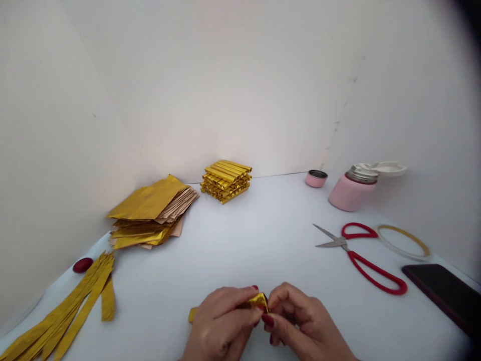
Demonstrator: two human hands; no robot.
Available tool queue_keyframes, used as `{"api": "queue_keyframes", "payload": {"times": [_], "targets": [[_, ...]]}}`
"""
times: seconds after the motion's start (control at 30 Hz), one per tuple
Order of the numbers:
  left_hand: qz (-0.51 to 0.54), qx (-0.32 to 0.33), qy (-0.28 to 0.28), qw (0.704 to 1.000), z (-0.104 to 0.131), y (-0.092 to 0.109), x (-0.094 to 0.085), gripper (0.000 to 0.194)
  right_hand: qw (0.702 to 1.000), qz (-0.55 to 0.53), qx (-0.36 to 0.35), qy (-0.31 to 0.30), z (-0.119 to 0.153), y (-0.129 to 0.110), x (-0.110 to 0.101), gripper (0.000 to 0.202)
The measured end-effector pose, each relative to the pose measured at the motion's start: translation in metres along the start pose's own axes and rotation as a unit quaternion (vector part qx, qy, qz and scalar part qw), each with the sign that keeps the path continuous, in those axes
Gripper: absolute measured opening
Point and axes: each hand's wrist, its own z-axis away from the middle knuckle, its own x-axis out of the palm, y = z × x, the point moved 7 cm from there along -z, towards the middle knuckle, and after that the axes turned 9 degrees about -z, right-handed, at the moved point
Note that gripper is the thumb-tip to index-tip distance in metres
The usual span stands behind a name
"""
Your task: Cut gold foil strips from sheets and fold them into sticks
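Note:
At the near middle of the table, my left hand (pixel 226 321) is closed around a strip of gold foil paper (pixel 258 301). One flat end of the strip sticks out to the left of that hand. My right hand (pixel 296 321) pinches the strip's other end, where the foil is bent into a fold, with thumb and fingers. Both hands meet at this fold, and the fingers partly hide it. Farther back stands a stack of folded gold paper sticks (pixel 227 178), laid crosswise in layers.
Gold paper sheets (pixel 150 203) are piled at left, with cut gold strips (pixel 80 306) and a dark red oval object (pixel 83 265) nearby. At right are open scissors (pixel 341 241), a tape ring (pixel 404 240), a phone (pixel 443 293), a pink bottle (pixel 351 193) and its cap (pixel 315 179).

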Motion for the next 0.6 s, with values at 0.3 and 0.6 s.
{"api": "queue_keyframes", "payload": {"times": [0.3, 0.6], "targets": [[0.019, 0.003, 0.02, 1.0, -0.0049, 0.0039, -0.0033, 0.017, 0.999, 0.036, -0.014, -0.014, -0.001, -0.0017, -0.001, 0.026], [0.021, -0.008, 0.015, 1.0, -0.002, -0.0005, 0.0001, 0.013, 0.999, 0.034, 0.004, -0.01, -0.0003, -0.0001, -0.0003, 0.029]]}}
